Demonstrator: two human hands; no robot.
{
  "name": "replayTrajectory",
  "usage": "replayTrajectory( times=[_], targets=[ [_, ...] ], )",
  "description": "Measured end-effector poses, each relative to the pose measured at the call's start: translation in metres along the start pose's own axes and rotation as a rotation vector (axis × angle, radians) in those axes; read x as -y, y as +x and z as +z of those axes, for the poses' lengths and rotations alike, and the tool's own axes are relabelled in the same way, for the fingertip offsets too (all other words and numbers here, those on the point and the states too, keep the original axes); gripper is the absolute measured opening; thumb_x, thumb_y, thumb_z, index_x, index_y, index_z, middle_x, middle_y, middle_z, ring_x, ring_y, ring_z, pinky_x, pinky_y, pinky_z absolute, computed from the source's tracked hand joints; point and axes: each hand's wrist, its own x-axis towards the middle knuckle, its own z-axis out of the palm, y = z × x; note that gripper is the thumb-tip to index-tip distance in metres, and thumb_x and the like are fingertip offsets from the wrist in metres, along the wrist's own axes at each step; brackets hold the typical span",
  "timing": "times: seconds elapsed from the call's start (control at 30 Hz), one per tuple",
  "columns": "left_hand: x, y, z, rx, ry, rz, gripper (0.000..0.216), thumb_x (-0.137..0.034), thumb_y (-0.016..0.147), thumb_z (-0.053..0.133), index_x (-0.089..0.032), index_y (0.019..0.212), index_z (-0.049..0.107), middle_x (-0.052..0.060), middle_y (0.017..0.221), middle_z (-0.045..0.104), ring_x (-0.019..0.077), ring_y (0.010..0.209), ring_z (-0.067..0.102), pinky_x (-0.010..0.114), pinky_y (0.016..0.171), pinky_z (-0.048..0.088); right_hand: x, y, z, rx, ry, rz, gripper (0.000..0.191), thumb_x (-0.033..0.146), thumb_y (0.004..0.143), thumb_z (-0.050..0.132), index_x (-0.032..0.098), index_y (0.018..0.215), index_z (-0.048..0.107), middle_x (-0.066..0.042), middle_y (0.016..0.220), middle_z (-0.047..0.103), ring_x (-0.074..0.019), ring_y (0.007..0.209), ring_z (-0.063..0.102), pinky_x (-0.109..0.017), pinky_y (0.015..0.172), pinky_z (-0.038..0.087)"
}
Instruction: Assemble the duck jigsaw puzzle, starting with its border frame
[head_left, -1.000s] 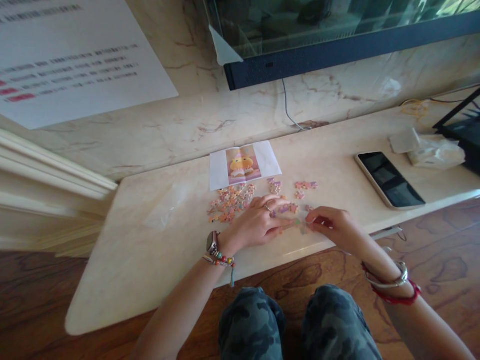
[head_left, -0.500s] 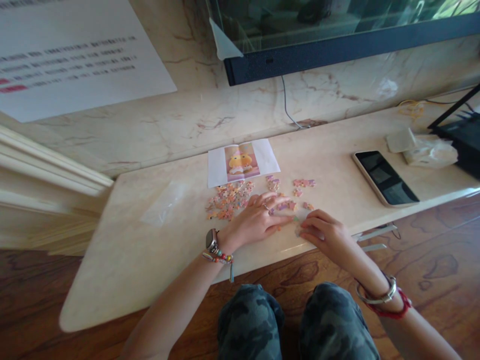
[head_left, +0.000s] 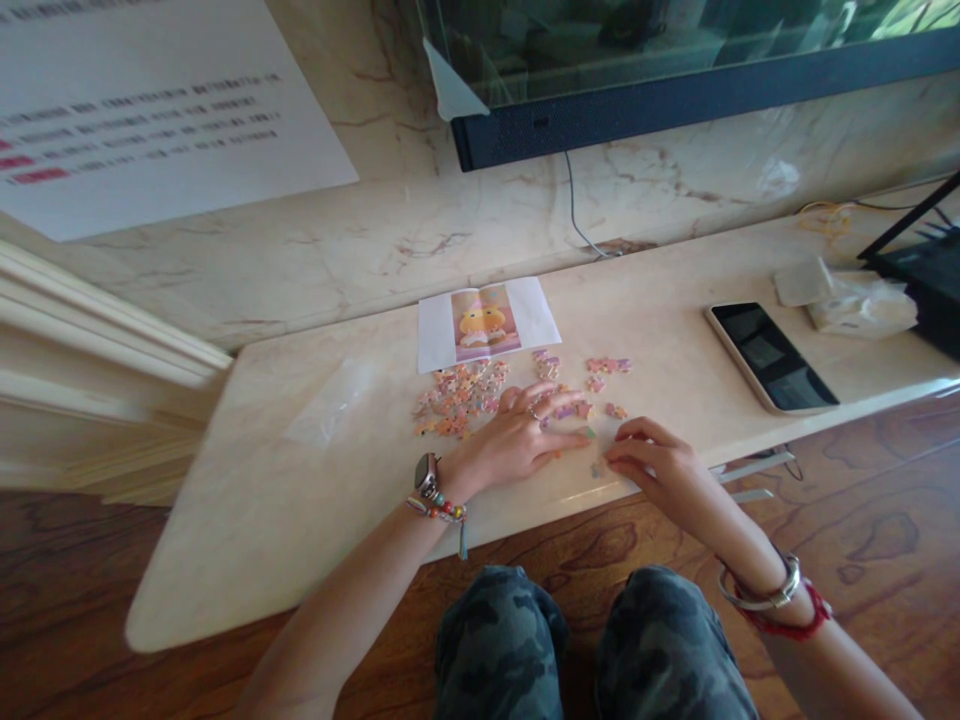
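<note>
My left hand [head_left: 517, 435] lies palm down on the tabletop, fingers spread. Its index fingertip touches a small green puzzle piece [head_left: 589, 433], and purple puzzle pieces [head_left: 582, 410] show by the other fingers. To its right, my right hand [head_left: 649, 455] has thumb and fingers pinched together; whatever may be between them is too small to make out. A grey-blue puzzle piece [head_left: 597, 469] rests just left of those fingertips. Left of my left hand spreads a pile of pink and orange puzzle pieces [head_left: 457, 400]. Joined pink pieces [head_left: 609, 366] lie farther back.
A folded picture sheet [head_left: 541, 310] with a yellow figure lies behind the pile. On the pale tabletop [head_left: 247, 500] are a clear plastic bag [head_left: 330, 405] at left and a phone-like device [head_left: 771, 355] at right. A dark screen [head_left: 637, 110] overhangs the back.
My right hand has shifted slightly right, away from the left index finger, uncovering the grey-blue piece. My left hand stays almost where it was.
</note>
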Motion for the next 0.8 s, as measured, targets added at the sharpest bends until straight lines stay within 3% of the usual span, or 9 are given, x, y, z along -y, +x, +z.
replayTrajectory(
  times=[0.2, 0.47, 0.63, 0.8],
  targets=[
    [0.002, 0.002, -0.004, -0.050, -0.016, 0.007, 0.027, -0.026, 0.085, 0.048, -0.037, 0.109, 0.056, 0.001, 0.131, 0.041, 0.0246, 0.122, 0.032, 0.047, 0.097, 0.029, -0.002, 0.004, -0.005, 0.091, 0.019, -0.064, 0.019, 0.020, 0.084, 0.045, 0.021, 0.090, 0.063, -0.007, 0.092, 0.055, -0.0141, 0.077, 0.058, -0.028, 0.070, 0.049],
    [0.020, -0.007, -0.019, -0.127, -0.070, -0.018, 0.012, -0.024, 0.079, 0.058, -0.030, 0.085, 0.067, -0.001, 0.127, 0.045, 0.0232, 0.119, 0.034, 0.047, 0.098, 0.030, -0.002, 0.007, -0.007, 0.133, -0.009, -0.062, 0.014, 0.022, 0.084, 0.045, 0.019, 0.087, 0.059, -0.009, 0.094, 0.055, -0.0168, 0.083, 0.059, -0.031, 0.074, 0.050],
    [0.026, -0.010, -0.017, -0.049, -0.139, -0.018, 0.022, -0.024, 0.068, 0.069, -0.033, 0.088, 0.067, -0.003, 0.134, 0.038, 0.0247, 0.123, 0.029, 0.048, 0.100, 0.029, -0.003, 0.008, -0.001, 0.078, -0.048, -0.013, 0.016, 0.023, 0.085, 0.043, 0.017, 0.089, 0.058, -0.010, 0.096, 0.054, -0.0182, 0.086, 0.059, -0.033, 0.077, 0.049],
    [0.025, -0.010, -0.017, 0.000, -0.166, -0.039, 0.019, -0.022, 0.069, 0.068, -0.033, 0.085, 0.068, -0.004, 0.135, 0.037, 0.0246, 0.123, 0.029, 0.050, 0.099, 0.030, -0.003, 0.010, -0.001, 0.058, -0.063, -0.014, 0.017, 0.022, 0.086, 0.042, 0.017, 0.088, 0.059, -0.010, 0.094, 0.054, -0.0179, 0.086, 0.059, -0.033, 0.077, 0.049]
  ],
)
